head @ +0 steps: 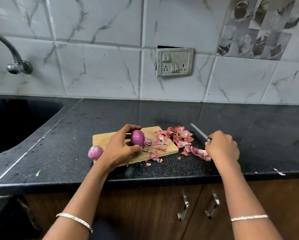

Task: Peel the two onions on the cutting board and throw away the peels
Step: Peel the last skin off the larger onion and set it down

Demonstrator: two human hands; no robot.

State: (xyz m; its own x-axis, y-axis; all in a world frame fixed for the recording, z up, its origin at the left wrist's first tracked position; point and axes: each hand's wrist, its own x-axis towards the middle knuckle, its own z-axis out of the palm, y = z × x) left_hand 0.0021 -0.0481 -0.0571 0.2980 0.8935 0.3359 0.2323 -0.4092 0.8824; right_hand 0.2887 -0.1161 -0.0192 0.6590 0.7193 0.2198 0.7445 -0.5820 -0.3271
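**Peeled onion in the left hand, knife in the right**

The left hand point(121, 146) curls round a purple onion point(137, 138), thumb below and fingers over the top. It holds the onion upright at the middle of the cutting board point(109, 138). The onion's skin is off and its surface is smooth and glossy. Just at its 3 o'clock lies a small cut end piece point(148, 142), showing its rings.

A second onion point(95, 152), paler pink, sits at the board's 8 o'clock corner, partly off the wood and beside the left wrist.

The peels point(177, 137) are strewn from the board's 3 o'clock end onto the black countertop point(76, 153), and a few scraps lie along its 5 o'clock edge.

The right hand point(221, 147) rests on the counter at 3 o'clock of the heap, its fingers closed. It appears to grip the knife point(199, 132), though the fist hides the handle. The blade points toward 11 o'clock, and the knuckles touch the nearest peel.

A dark sink point(15, 122) lies at 9 o'clock, with a tap point(13, 54) above it. A switch panel point(174, 62) is on the tiled wall at 12 o'clock.
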